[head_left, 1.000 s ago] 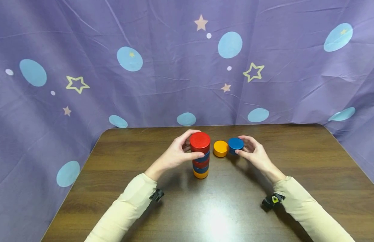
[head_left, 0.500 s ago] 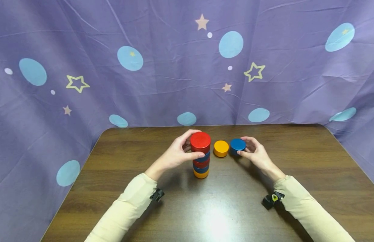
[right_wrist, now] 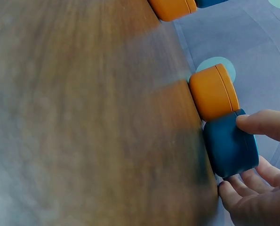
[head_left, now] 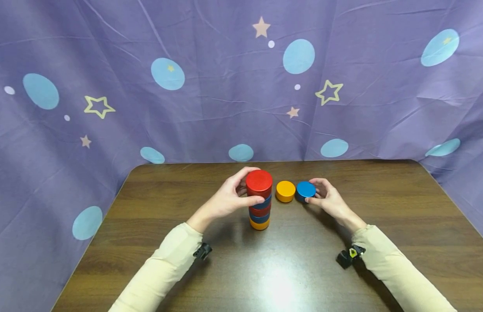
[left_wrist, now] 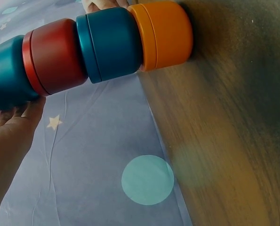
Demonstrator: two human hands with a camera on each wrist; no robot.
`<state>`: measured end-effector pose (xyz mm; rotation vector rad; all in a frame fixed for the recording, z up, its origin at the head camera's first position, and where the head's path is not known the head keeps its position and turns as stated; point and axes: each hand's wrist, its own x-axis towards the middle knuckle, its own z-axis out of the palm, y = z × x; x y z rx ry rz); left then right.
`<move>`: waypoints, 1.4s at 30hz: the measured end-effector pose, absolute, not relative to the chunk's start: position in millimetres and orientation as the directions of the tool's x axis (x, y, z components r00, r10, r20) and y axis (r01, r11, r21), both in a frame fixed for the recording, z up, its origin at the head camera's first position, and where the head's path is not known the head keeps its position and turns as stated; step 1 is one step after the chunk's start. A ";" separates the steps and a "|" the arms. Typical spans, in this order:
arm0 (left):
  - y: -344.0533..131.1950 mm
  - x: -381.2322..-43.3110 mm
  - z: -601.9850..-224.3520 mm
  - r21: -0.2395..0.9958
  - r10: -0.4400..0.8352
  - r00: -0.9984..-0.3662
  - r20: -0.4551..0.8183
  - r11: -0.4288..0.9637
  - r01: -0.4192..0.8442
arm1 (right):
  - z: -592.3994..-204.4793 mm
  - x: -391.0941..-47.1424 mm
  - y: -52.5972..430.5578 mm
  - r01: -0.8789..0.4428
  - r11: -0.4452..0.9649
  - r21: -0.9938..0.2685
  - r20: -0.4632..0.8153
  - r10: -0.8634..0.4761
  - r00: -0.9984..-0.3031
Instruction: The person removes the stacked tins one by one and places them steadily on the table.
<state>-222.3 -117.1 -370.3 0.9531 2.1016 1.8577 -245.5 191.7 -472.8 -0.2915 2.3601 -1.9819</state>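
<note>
My left hand (head_left: 227, 197) grips the upper part of an upright stack of small round lidded tins. At its top is a red tin (head_left: 259, 181), with blue, red and blue ones below and an orange tin (left_wrist: 170, 35) at the foot, on the table. Thumb and fingers are on opposite sides of the stack. To its right, my right hand (head_left: 331, 201) holds a blue tin (right_wrist: 229, 146) between thumb and fingers, its base at the tabletop. Close against that tin's left side stands a single orange tin (head_left: 285, 192).
The brown wooden table (head_left: 148, 260) ends at the back against a purple patterned curtain (head_left: 210, 108). A small gap separates the stack from the single orange tin. Dark wrist cameras sit on both sleeves.
My right hand has shifted the blue tin slightly right, then down and a little back left beside the orange tin. The left hand and the stack have stayed in place.
</note>
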 end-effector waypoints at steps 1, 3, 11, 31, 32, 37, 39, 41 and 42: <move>-117.1 -222.5 -370.3 0.940 0.565 -0.779 0.274 0.016 0.342 | -472.9 -245.8 191.7 -0.116 0.163 -0.980 0.087 -0.178 -0.980; -117.1 -222.7 -370.2 0.940 0.566 -0.778 0.272 0.018 0.341 | -473.2 -246.2 191.5 -0.118 0.164 -0.979 0.087 -0.184 -0.979; -117.0 -221.9 -369.8 0.942 0.571 -0.777 0.265 0.019 0.335 | -474.9 -248.5 192.3 -0.122 0.186 -0.975 0.083 -0.204 -0.976; -115.0 -221.6 -371.1 0.948 0.577 -0.775 0.258 0.003 0.318 | -469.9 -250.7 196.8 -0.154 0.200 -0.968 0.099 -0.257 -0.961; -114.8 -221.7 -371.2 0.948 0.578 -0.773 0.261 -0.001 0.319 | -468.7 -250.6 197.4 -0.155 0.199 -0.968 0.101 -0.257 -0.961; -114.5 -221.8 -371.8 0.943 0.580 -0.766 0.277 -0.012 0.333 | -457.4 -249.2 200.9 -0.151 0.189 -0.970 0.104 -0.239 -0.965; -114.6 -221.7 -371.8 0.942 0.580 -0.765 0.281 -0.015 0.335 | -452.5 -248.3 202.0 -0.143 0.174 -0.974 0.102 -0.228 -0.968; -114.6 -221.7 -371.9 0.942 0.581 -0.764 0.281 -0.016 0.334 | -448.1 -247.0 202.7 -0.143 0.155 -0.977 0.107 -0.221 -0.969; -114.6 -221.7 -372.0 0.942 0.581 -0.764 0.281 -0.016 0.334 | -446.1 -246.4 203.1 -0.146 0.147 -0.978 0.112 -0.220 -0.969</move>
